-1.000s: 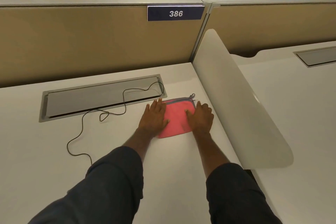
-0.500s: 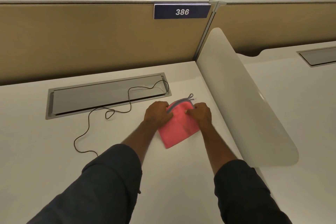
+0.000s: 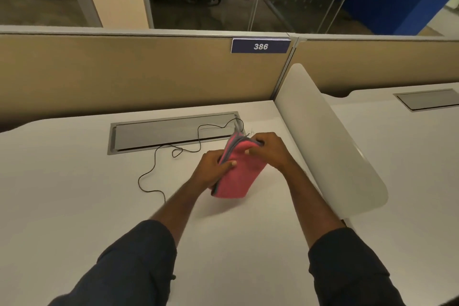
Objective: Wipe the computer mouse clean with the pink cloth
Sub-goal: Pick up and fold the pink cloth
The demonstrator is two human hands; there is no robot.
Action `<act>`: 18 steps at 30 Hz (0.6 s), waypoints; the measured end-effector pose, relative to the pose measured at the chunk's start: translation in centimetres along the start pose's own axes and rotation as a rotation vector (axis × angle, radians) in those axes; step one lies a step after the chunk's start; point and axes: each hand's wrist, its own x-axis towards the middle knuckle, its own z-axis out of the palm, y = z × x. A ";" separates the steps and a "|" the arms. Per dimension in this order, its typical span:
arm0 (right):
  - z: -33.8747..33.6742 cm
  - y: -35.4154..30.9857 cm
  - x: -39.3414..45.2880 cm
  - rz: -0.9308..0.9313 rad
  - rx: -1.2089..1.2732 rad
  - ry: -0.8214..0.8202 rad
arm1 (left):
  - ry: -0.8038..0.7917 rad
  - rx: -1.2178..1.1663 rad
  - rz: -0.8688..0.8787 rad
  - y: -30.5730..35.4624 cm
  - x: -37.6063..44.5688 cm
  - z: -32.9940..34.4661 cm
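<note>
A folded pink cloth (image 3: pixel 238 174) with a grey edge is held up off the white desk (image 3: pixel 74 206), hanging down between both hands. My left hand (image 3: pixel 212 167) grips its left edge with the thumb on the front. My right hand (image 3: pixel 269 150) pinches its top right corner. A thin black cable (image 3: pixel 159 154) loops over the desk from the cable slot toward my left arm. No computer mouse shows in this view.
A grey metal cable tray lid (image 3: pixel 171 133) is set into the desk behind the hands. A white curved divider (image 3: pixel 330 141) stands at the right. A tan partition (image 3: pixel 136 72) with a "386" label (image 3: pixel 260 46) closes the back.
Both hands lay flat on the cloth on the desk; they then closed on its upper edge and lifted it, so it now hangs folded between them. The view has tilted up.
</note>
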 end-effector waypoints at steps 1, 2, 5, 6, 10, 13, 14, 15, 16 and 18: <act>-0.1 -0.5 -0.8 -0.026 0.063 0.028 | 0.016 -0.052 0.012 0.5 -1.0 -0.4; 0.0 -0.8 -1.5 -0.026 0.153 0.074 | 0.031 -0.108 0.017 0.8 -1.9 -0.9; 1.6 -0.9 -4.3 0.234 0.611 0.266 | 0.046 -0.248 -0.008 1.6 -4.5 -2.3; 2.6 -0.8 -5.3 0.401 0.792 0.260 | 0.046 -0.288 -0.019 1.7 -5.3 -2.7; 7.3 -0.5 -9.7 0.729 1.233 -0.126 | 0.040 -0.448 -0.043 2.2 -8.2 -4.4; 9.6 -1.7 -11.8 0.597 1.371 -0.155 | 0.025 -0.481 -0.049 1.9 -10.0 -5.8; 9.9 -2.4 -12.2 0.544 1.392 -0.143 | 0.025 -0.472 -0.057 1.7 -10.6 -6.5; 10.0 -3.2 -12.5 0.495 1.398 -0.123 | 0.029 -0.456 -0.066 1.5 -11.1 -7.1; 10.0 -3.8 -12.6 0.462 1.398 -0.089 | 0.035 -0.437 -0.076 1.2 -11.7 -7.8; 9.7 -4.8 -12.8 0.432 1.385 -0.007 | 0.040 -0.399 -0.105 0.8 -12.8 -9.0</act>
